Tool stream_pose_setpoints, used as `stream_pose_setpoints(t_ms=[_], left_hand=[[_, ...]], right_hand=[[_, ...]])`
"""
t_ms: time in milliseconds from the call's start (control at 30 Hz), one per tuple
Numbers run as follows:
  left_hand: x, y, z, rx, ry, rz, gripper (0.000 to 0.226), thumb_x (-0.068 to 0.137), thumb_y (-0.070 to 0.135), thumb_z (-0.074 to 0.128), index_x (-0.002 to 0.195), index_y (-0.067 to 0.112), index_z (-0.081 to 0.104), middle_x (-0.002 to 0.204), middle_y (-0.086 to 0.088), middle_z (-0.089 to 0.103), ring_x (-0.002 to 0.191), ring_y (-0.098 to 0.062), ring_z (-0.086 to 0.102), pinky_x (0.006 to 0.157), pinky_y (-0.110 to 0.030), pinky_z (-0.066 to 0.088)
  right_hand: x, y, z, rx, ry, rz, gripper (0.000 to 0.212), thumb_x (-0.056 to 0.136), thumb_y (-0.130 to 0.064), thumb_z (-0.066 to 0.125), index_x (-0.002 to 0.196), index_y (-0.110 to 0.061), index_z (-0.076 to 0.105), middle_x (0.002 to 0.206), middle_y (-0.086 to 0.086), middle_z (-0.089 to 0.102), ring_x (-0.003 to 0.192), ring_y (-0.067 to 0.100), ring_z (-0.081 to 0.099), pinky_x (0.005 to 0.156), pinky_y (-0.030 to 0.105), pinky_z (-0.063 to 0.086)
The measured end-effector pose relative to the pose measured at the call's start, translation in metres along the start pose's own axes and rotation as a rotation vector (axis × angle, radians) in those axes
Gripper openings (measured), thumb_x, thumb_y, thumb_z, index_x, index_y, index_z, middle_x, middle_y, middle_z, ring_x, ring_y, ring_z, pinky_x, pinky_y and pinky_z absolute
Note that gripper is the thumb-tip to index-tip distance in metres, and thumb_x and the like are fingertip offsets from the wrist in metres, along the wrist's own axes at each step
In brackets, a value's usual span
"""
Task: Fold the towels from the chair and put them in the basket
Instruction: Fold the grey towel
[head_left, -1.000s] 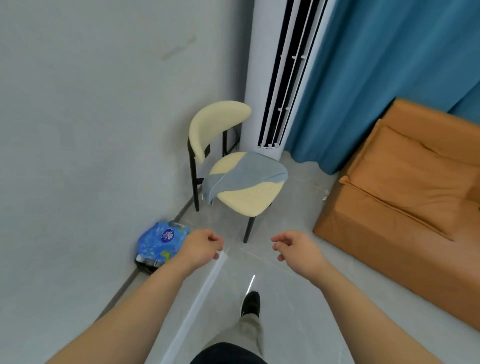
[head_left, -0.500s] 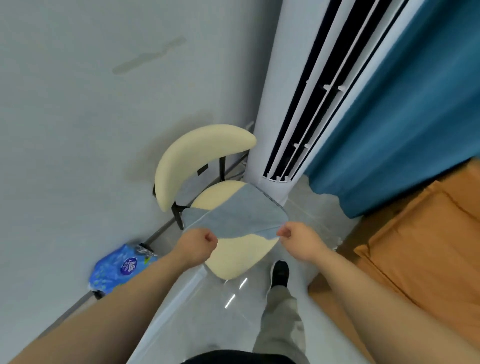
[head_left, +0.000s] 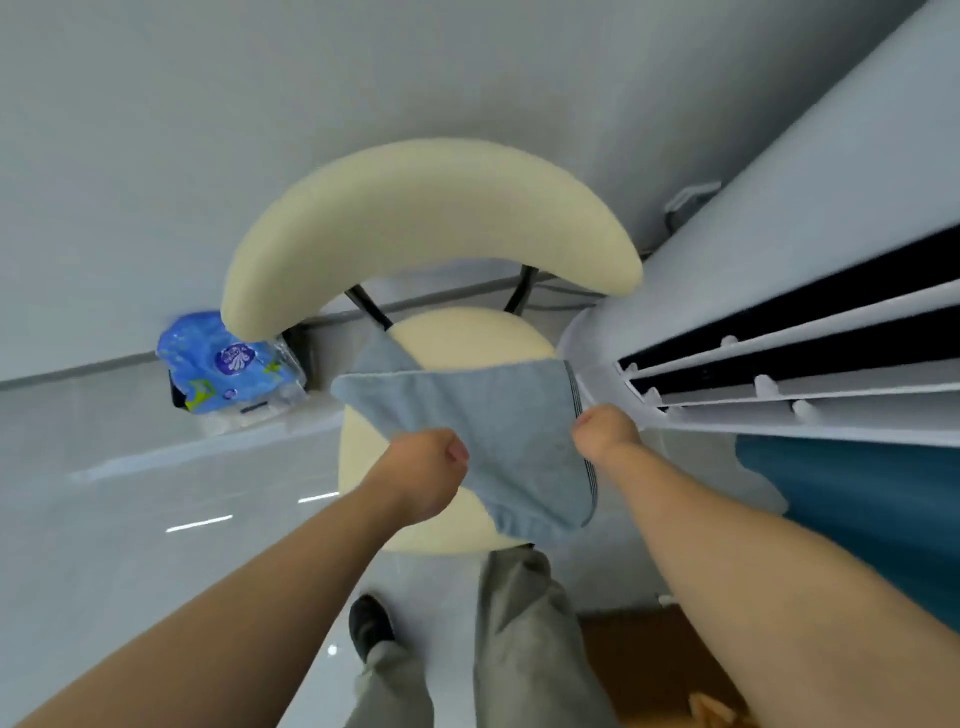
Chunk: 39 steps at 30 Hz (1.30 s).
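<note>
Pickup step: my left hand (head_left: 426, 478) and right hand (head_left: 605, 431) both clench the blue towel (head_left: 498, 415) edges over the chair (head_left: 447, 338) seat; next, lift clear and square up for folding.

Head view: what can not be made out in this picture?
- Basket: not in the head view at all.
- Right hand fingers: hidden behind the hand itself, at the towel edge.
- Chair legs: hidden under the seat.
- Blue package print: blurred, too small.
</note>
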<state>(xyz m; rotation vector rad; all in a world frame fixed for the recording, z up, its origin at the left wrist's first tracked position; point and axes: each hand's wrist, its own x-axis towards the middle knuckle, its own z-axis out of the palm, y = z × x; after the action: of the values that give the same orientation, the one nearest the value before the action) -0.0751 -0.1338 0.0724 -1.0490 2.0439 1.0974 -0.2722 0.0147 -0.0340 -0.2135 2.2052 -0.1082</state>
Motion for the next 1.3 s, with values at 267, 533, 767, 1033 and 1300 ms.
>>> stream_pose_setpoints(t_ms=[267,533,767,1033,1300], left_hand=[[0.042,-0.009,0.068,-0.255,0.134,-0.1,0.016,0.097,0.026,0.053,0.104,0.027,0.067,0.097,0.015,0.066,0.084,-0.008,0.061,0.07,-0.019,0.043],[0.021,-0.032,0.113,-0.37,0.2,-0.168,0.014,0.096,0.024,0.053,0.101,0.03,0.064,0.093,0.013,0.066,0.083,-0.01,0.061,0.07,-0.021,0.044],[-0.064,-0.03,0.082,-0.325,0.372,-0.171,0.045,0.091,0.02,0.062,0.134,0.021,0.051,0.132,0.005,0.057,0.109,-0.018,0.06,0.089,-0.026,0.042],[-0.221,-0.036,0.053,-0.504,0.607,0.172,0.069,0.075,0.019,0.079,0.137,0.029,0.05,0.122,0.014,0.062,0.094,-0.013,0.065,0.082,-0.024,0.053],[-0.34,-0.047,0.041,-0.243,0.762,0.249,0.023,0.08,0.034,0.076,0.085,0.015,0.065,0.078,-0.004,0.068,0.077,-0.024,0.064,0.07,-0.039,0.052]], right_hand=[[0.12,-0.007,0.039,0.165,0.022,0.076,0.052,0.104,-0.04,0.045,0.128,0.004,0.058,0.127,0.02,0.063,0.115,0.04,0.061,0.091,0.041,0.052],[0.119,-0.011,0.049,0.308,0.288,-0.084,0.022,0.093,-0.02,0.06,0.109,-0.004,0.06,0.105,0.013,0.067,0.103,0.035,0.064,0.078,0.034,0.047],[-0.068,-0.034,0.03,0.33,0.096,-0.566,0.015,0.1,-0.012,0.045,0.106,-0.011,0.059,0.095,0.001,0.06,0.088,0.023,0.055,0.074,0.032,0.042],[-0.333,-0.032,0.0,0.05,-0.077,-1.12,0.024,0.1,-0.03,0.057,0.076,-0.03,0.054,0.068,-0.013,0.055,0.065,0.001,0.052,0.06,0.018,0.036],[-0.475,-0.023,-0.06,0.044,0.3,-1.383,0.019,0.103,-0.028,0.052,0.084,-0.025,0.053,0.071,-0.005,0.055,0.066,0.016,0.049,0.061,0.03,0.034]])
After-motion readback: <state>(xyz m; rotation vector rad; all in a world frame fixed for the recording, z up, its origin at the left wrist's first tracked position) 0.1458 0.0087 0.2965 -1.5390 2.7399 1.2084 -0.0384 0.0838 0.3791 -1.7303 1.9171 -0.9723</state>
